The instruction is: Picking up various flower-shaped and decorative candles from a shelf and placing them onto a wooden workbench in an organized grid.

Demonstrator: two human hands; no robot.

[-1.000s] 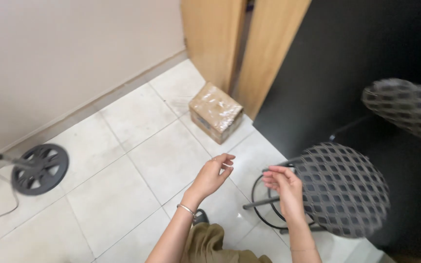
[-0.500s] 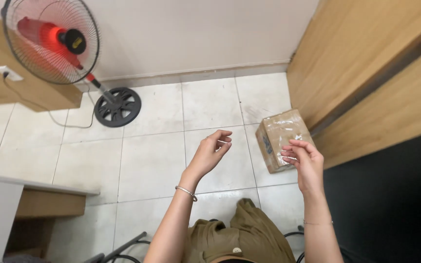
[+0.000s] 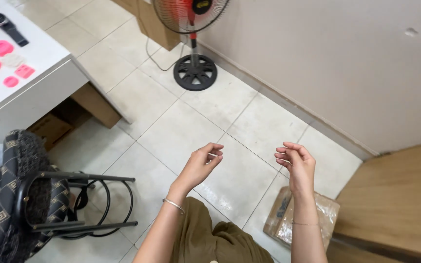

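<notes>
Cardboard box (image 3: 300, 221) sits on the pale tiled floor (image 3: 171, 126), beside the wooden panel, just under the right hand (image 3: 296, 163). Both hands hover with loosely curled, empty grips; left hand (image 3: 201, 164) near. Fan (image 3: 193, 29) by the wall; white bench (image 3: 30, 73) carries pink shapes.

Both hands hang empty over the tiled floor (image 3: 171, 131), left hand (image 3: 201, 164) and right hand (image 3: 296, 163) loosely curled, cardboard box (image 3: 302, 224) below the right wrist, pedestal fan (image 3: 194, 29) by the wall
</notes>
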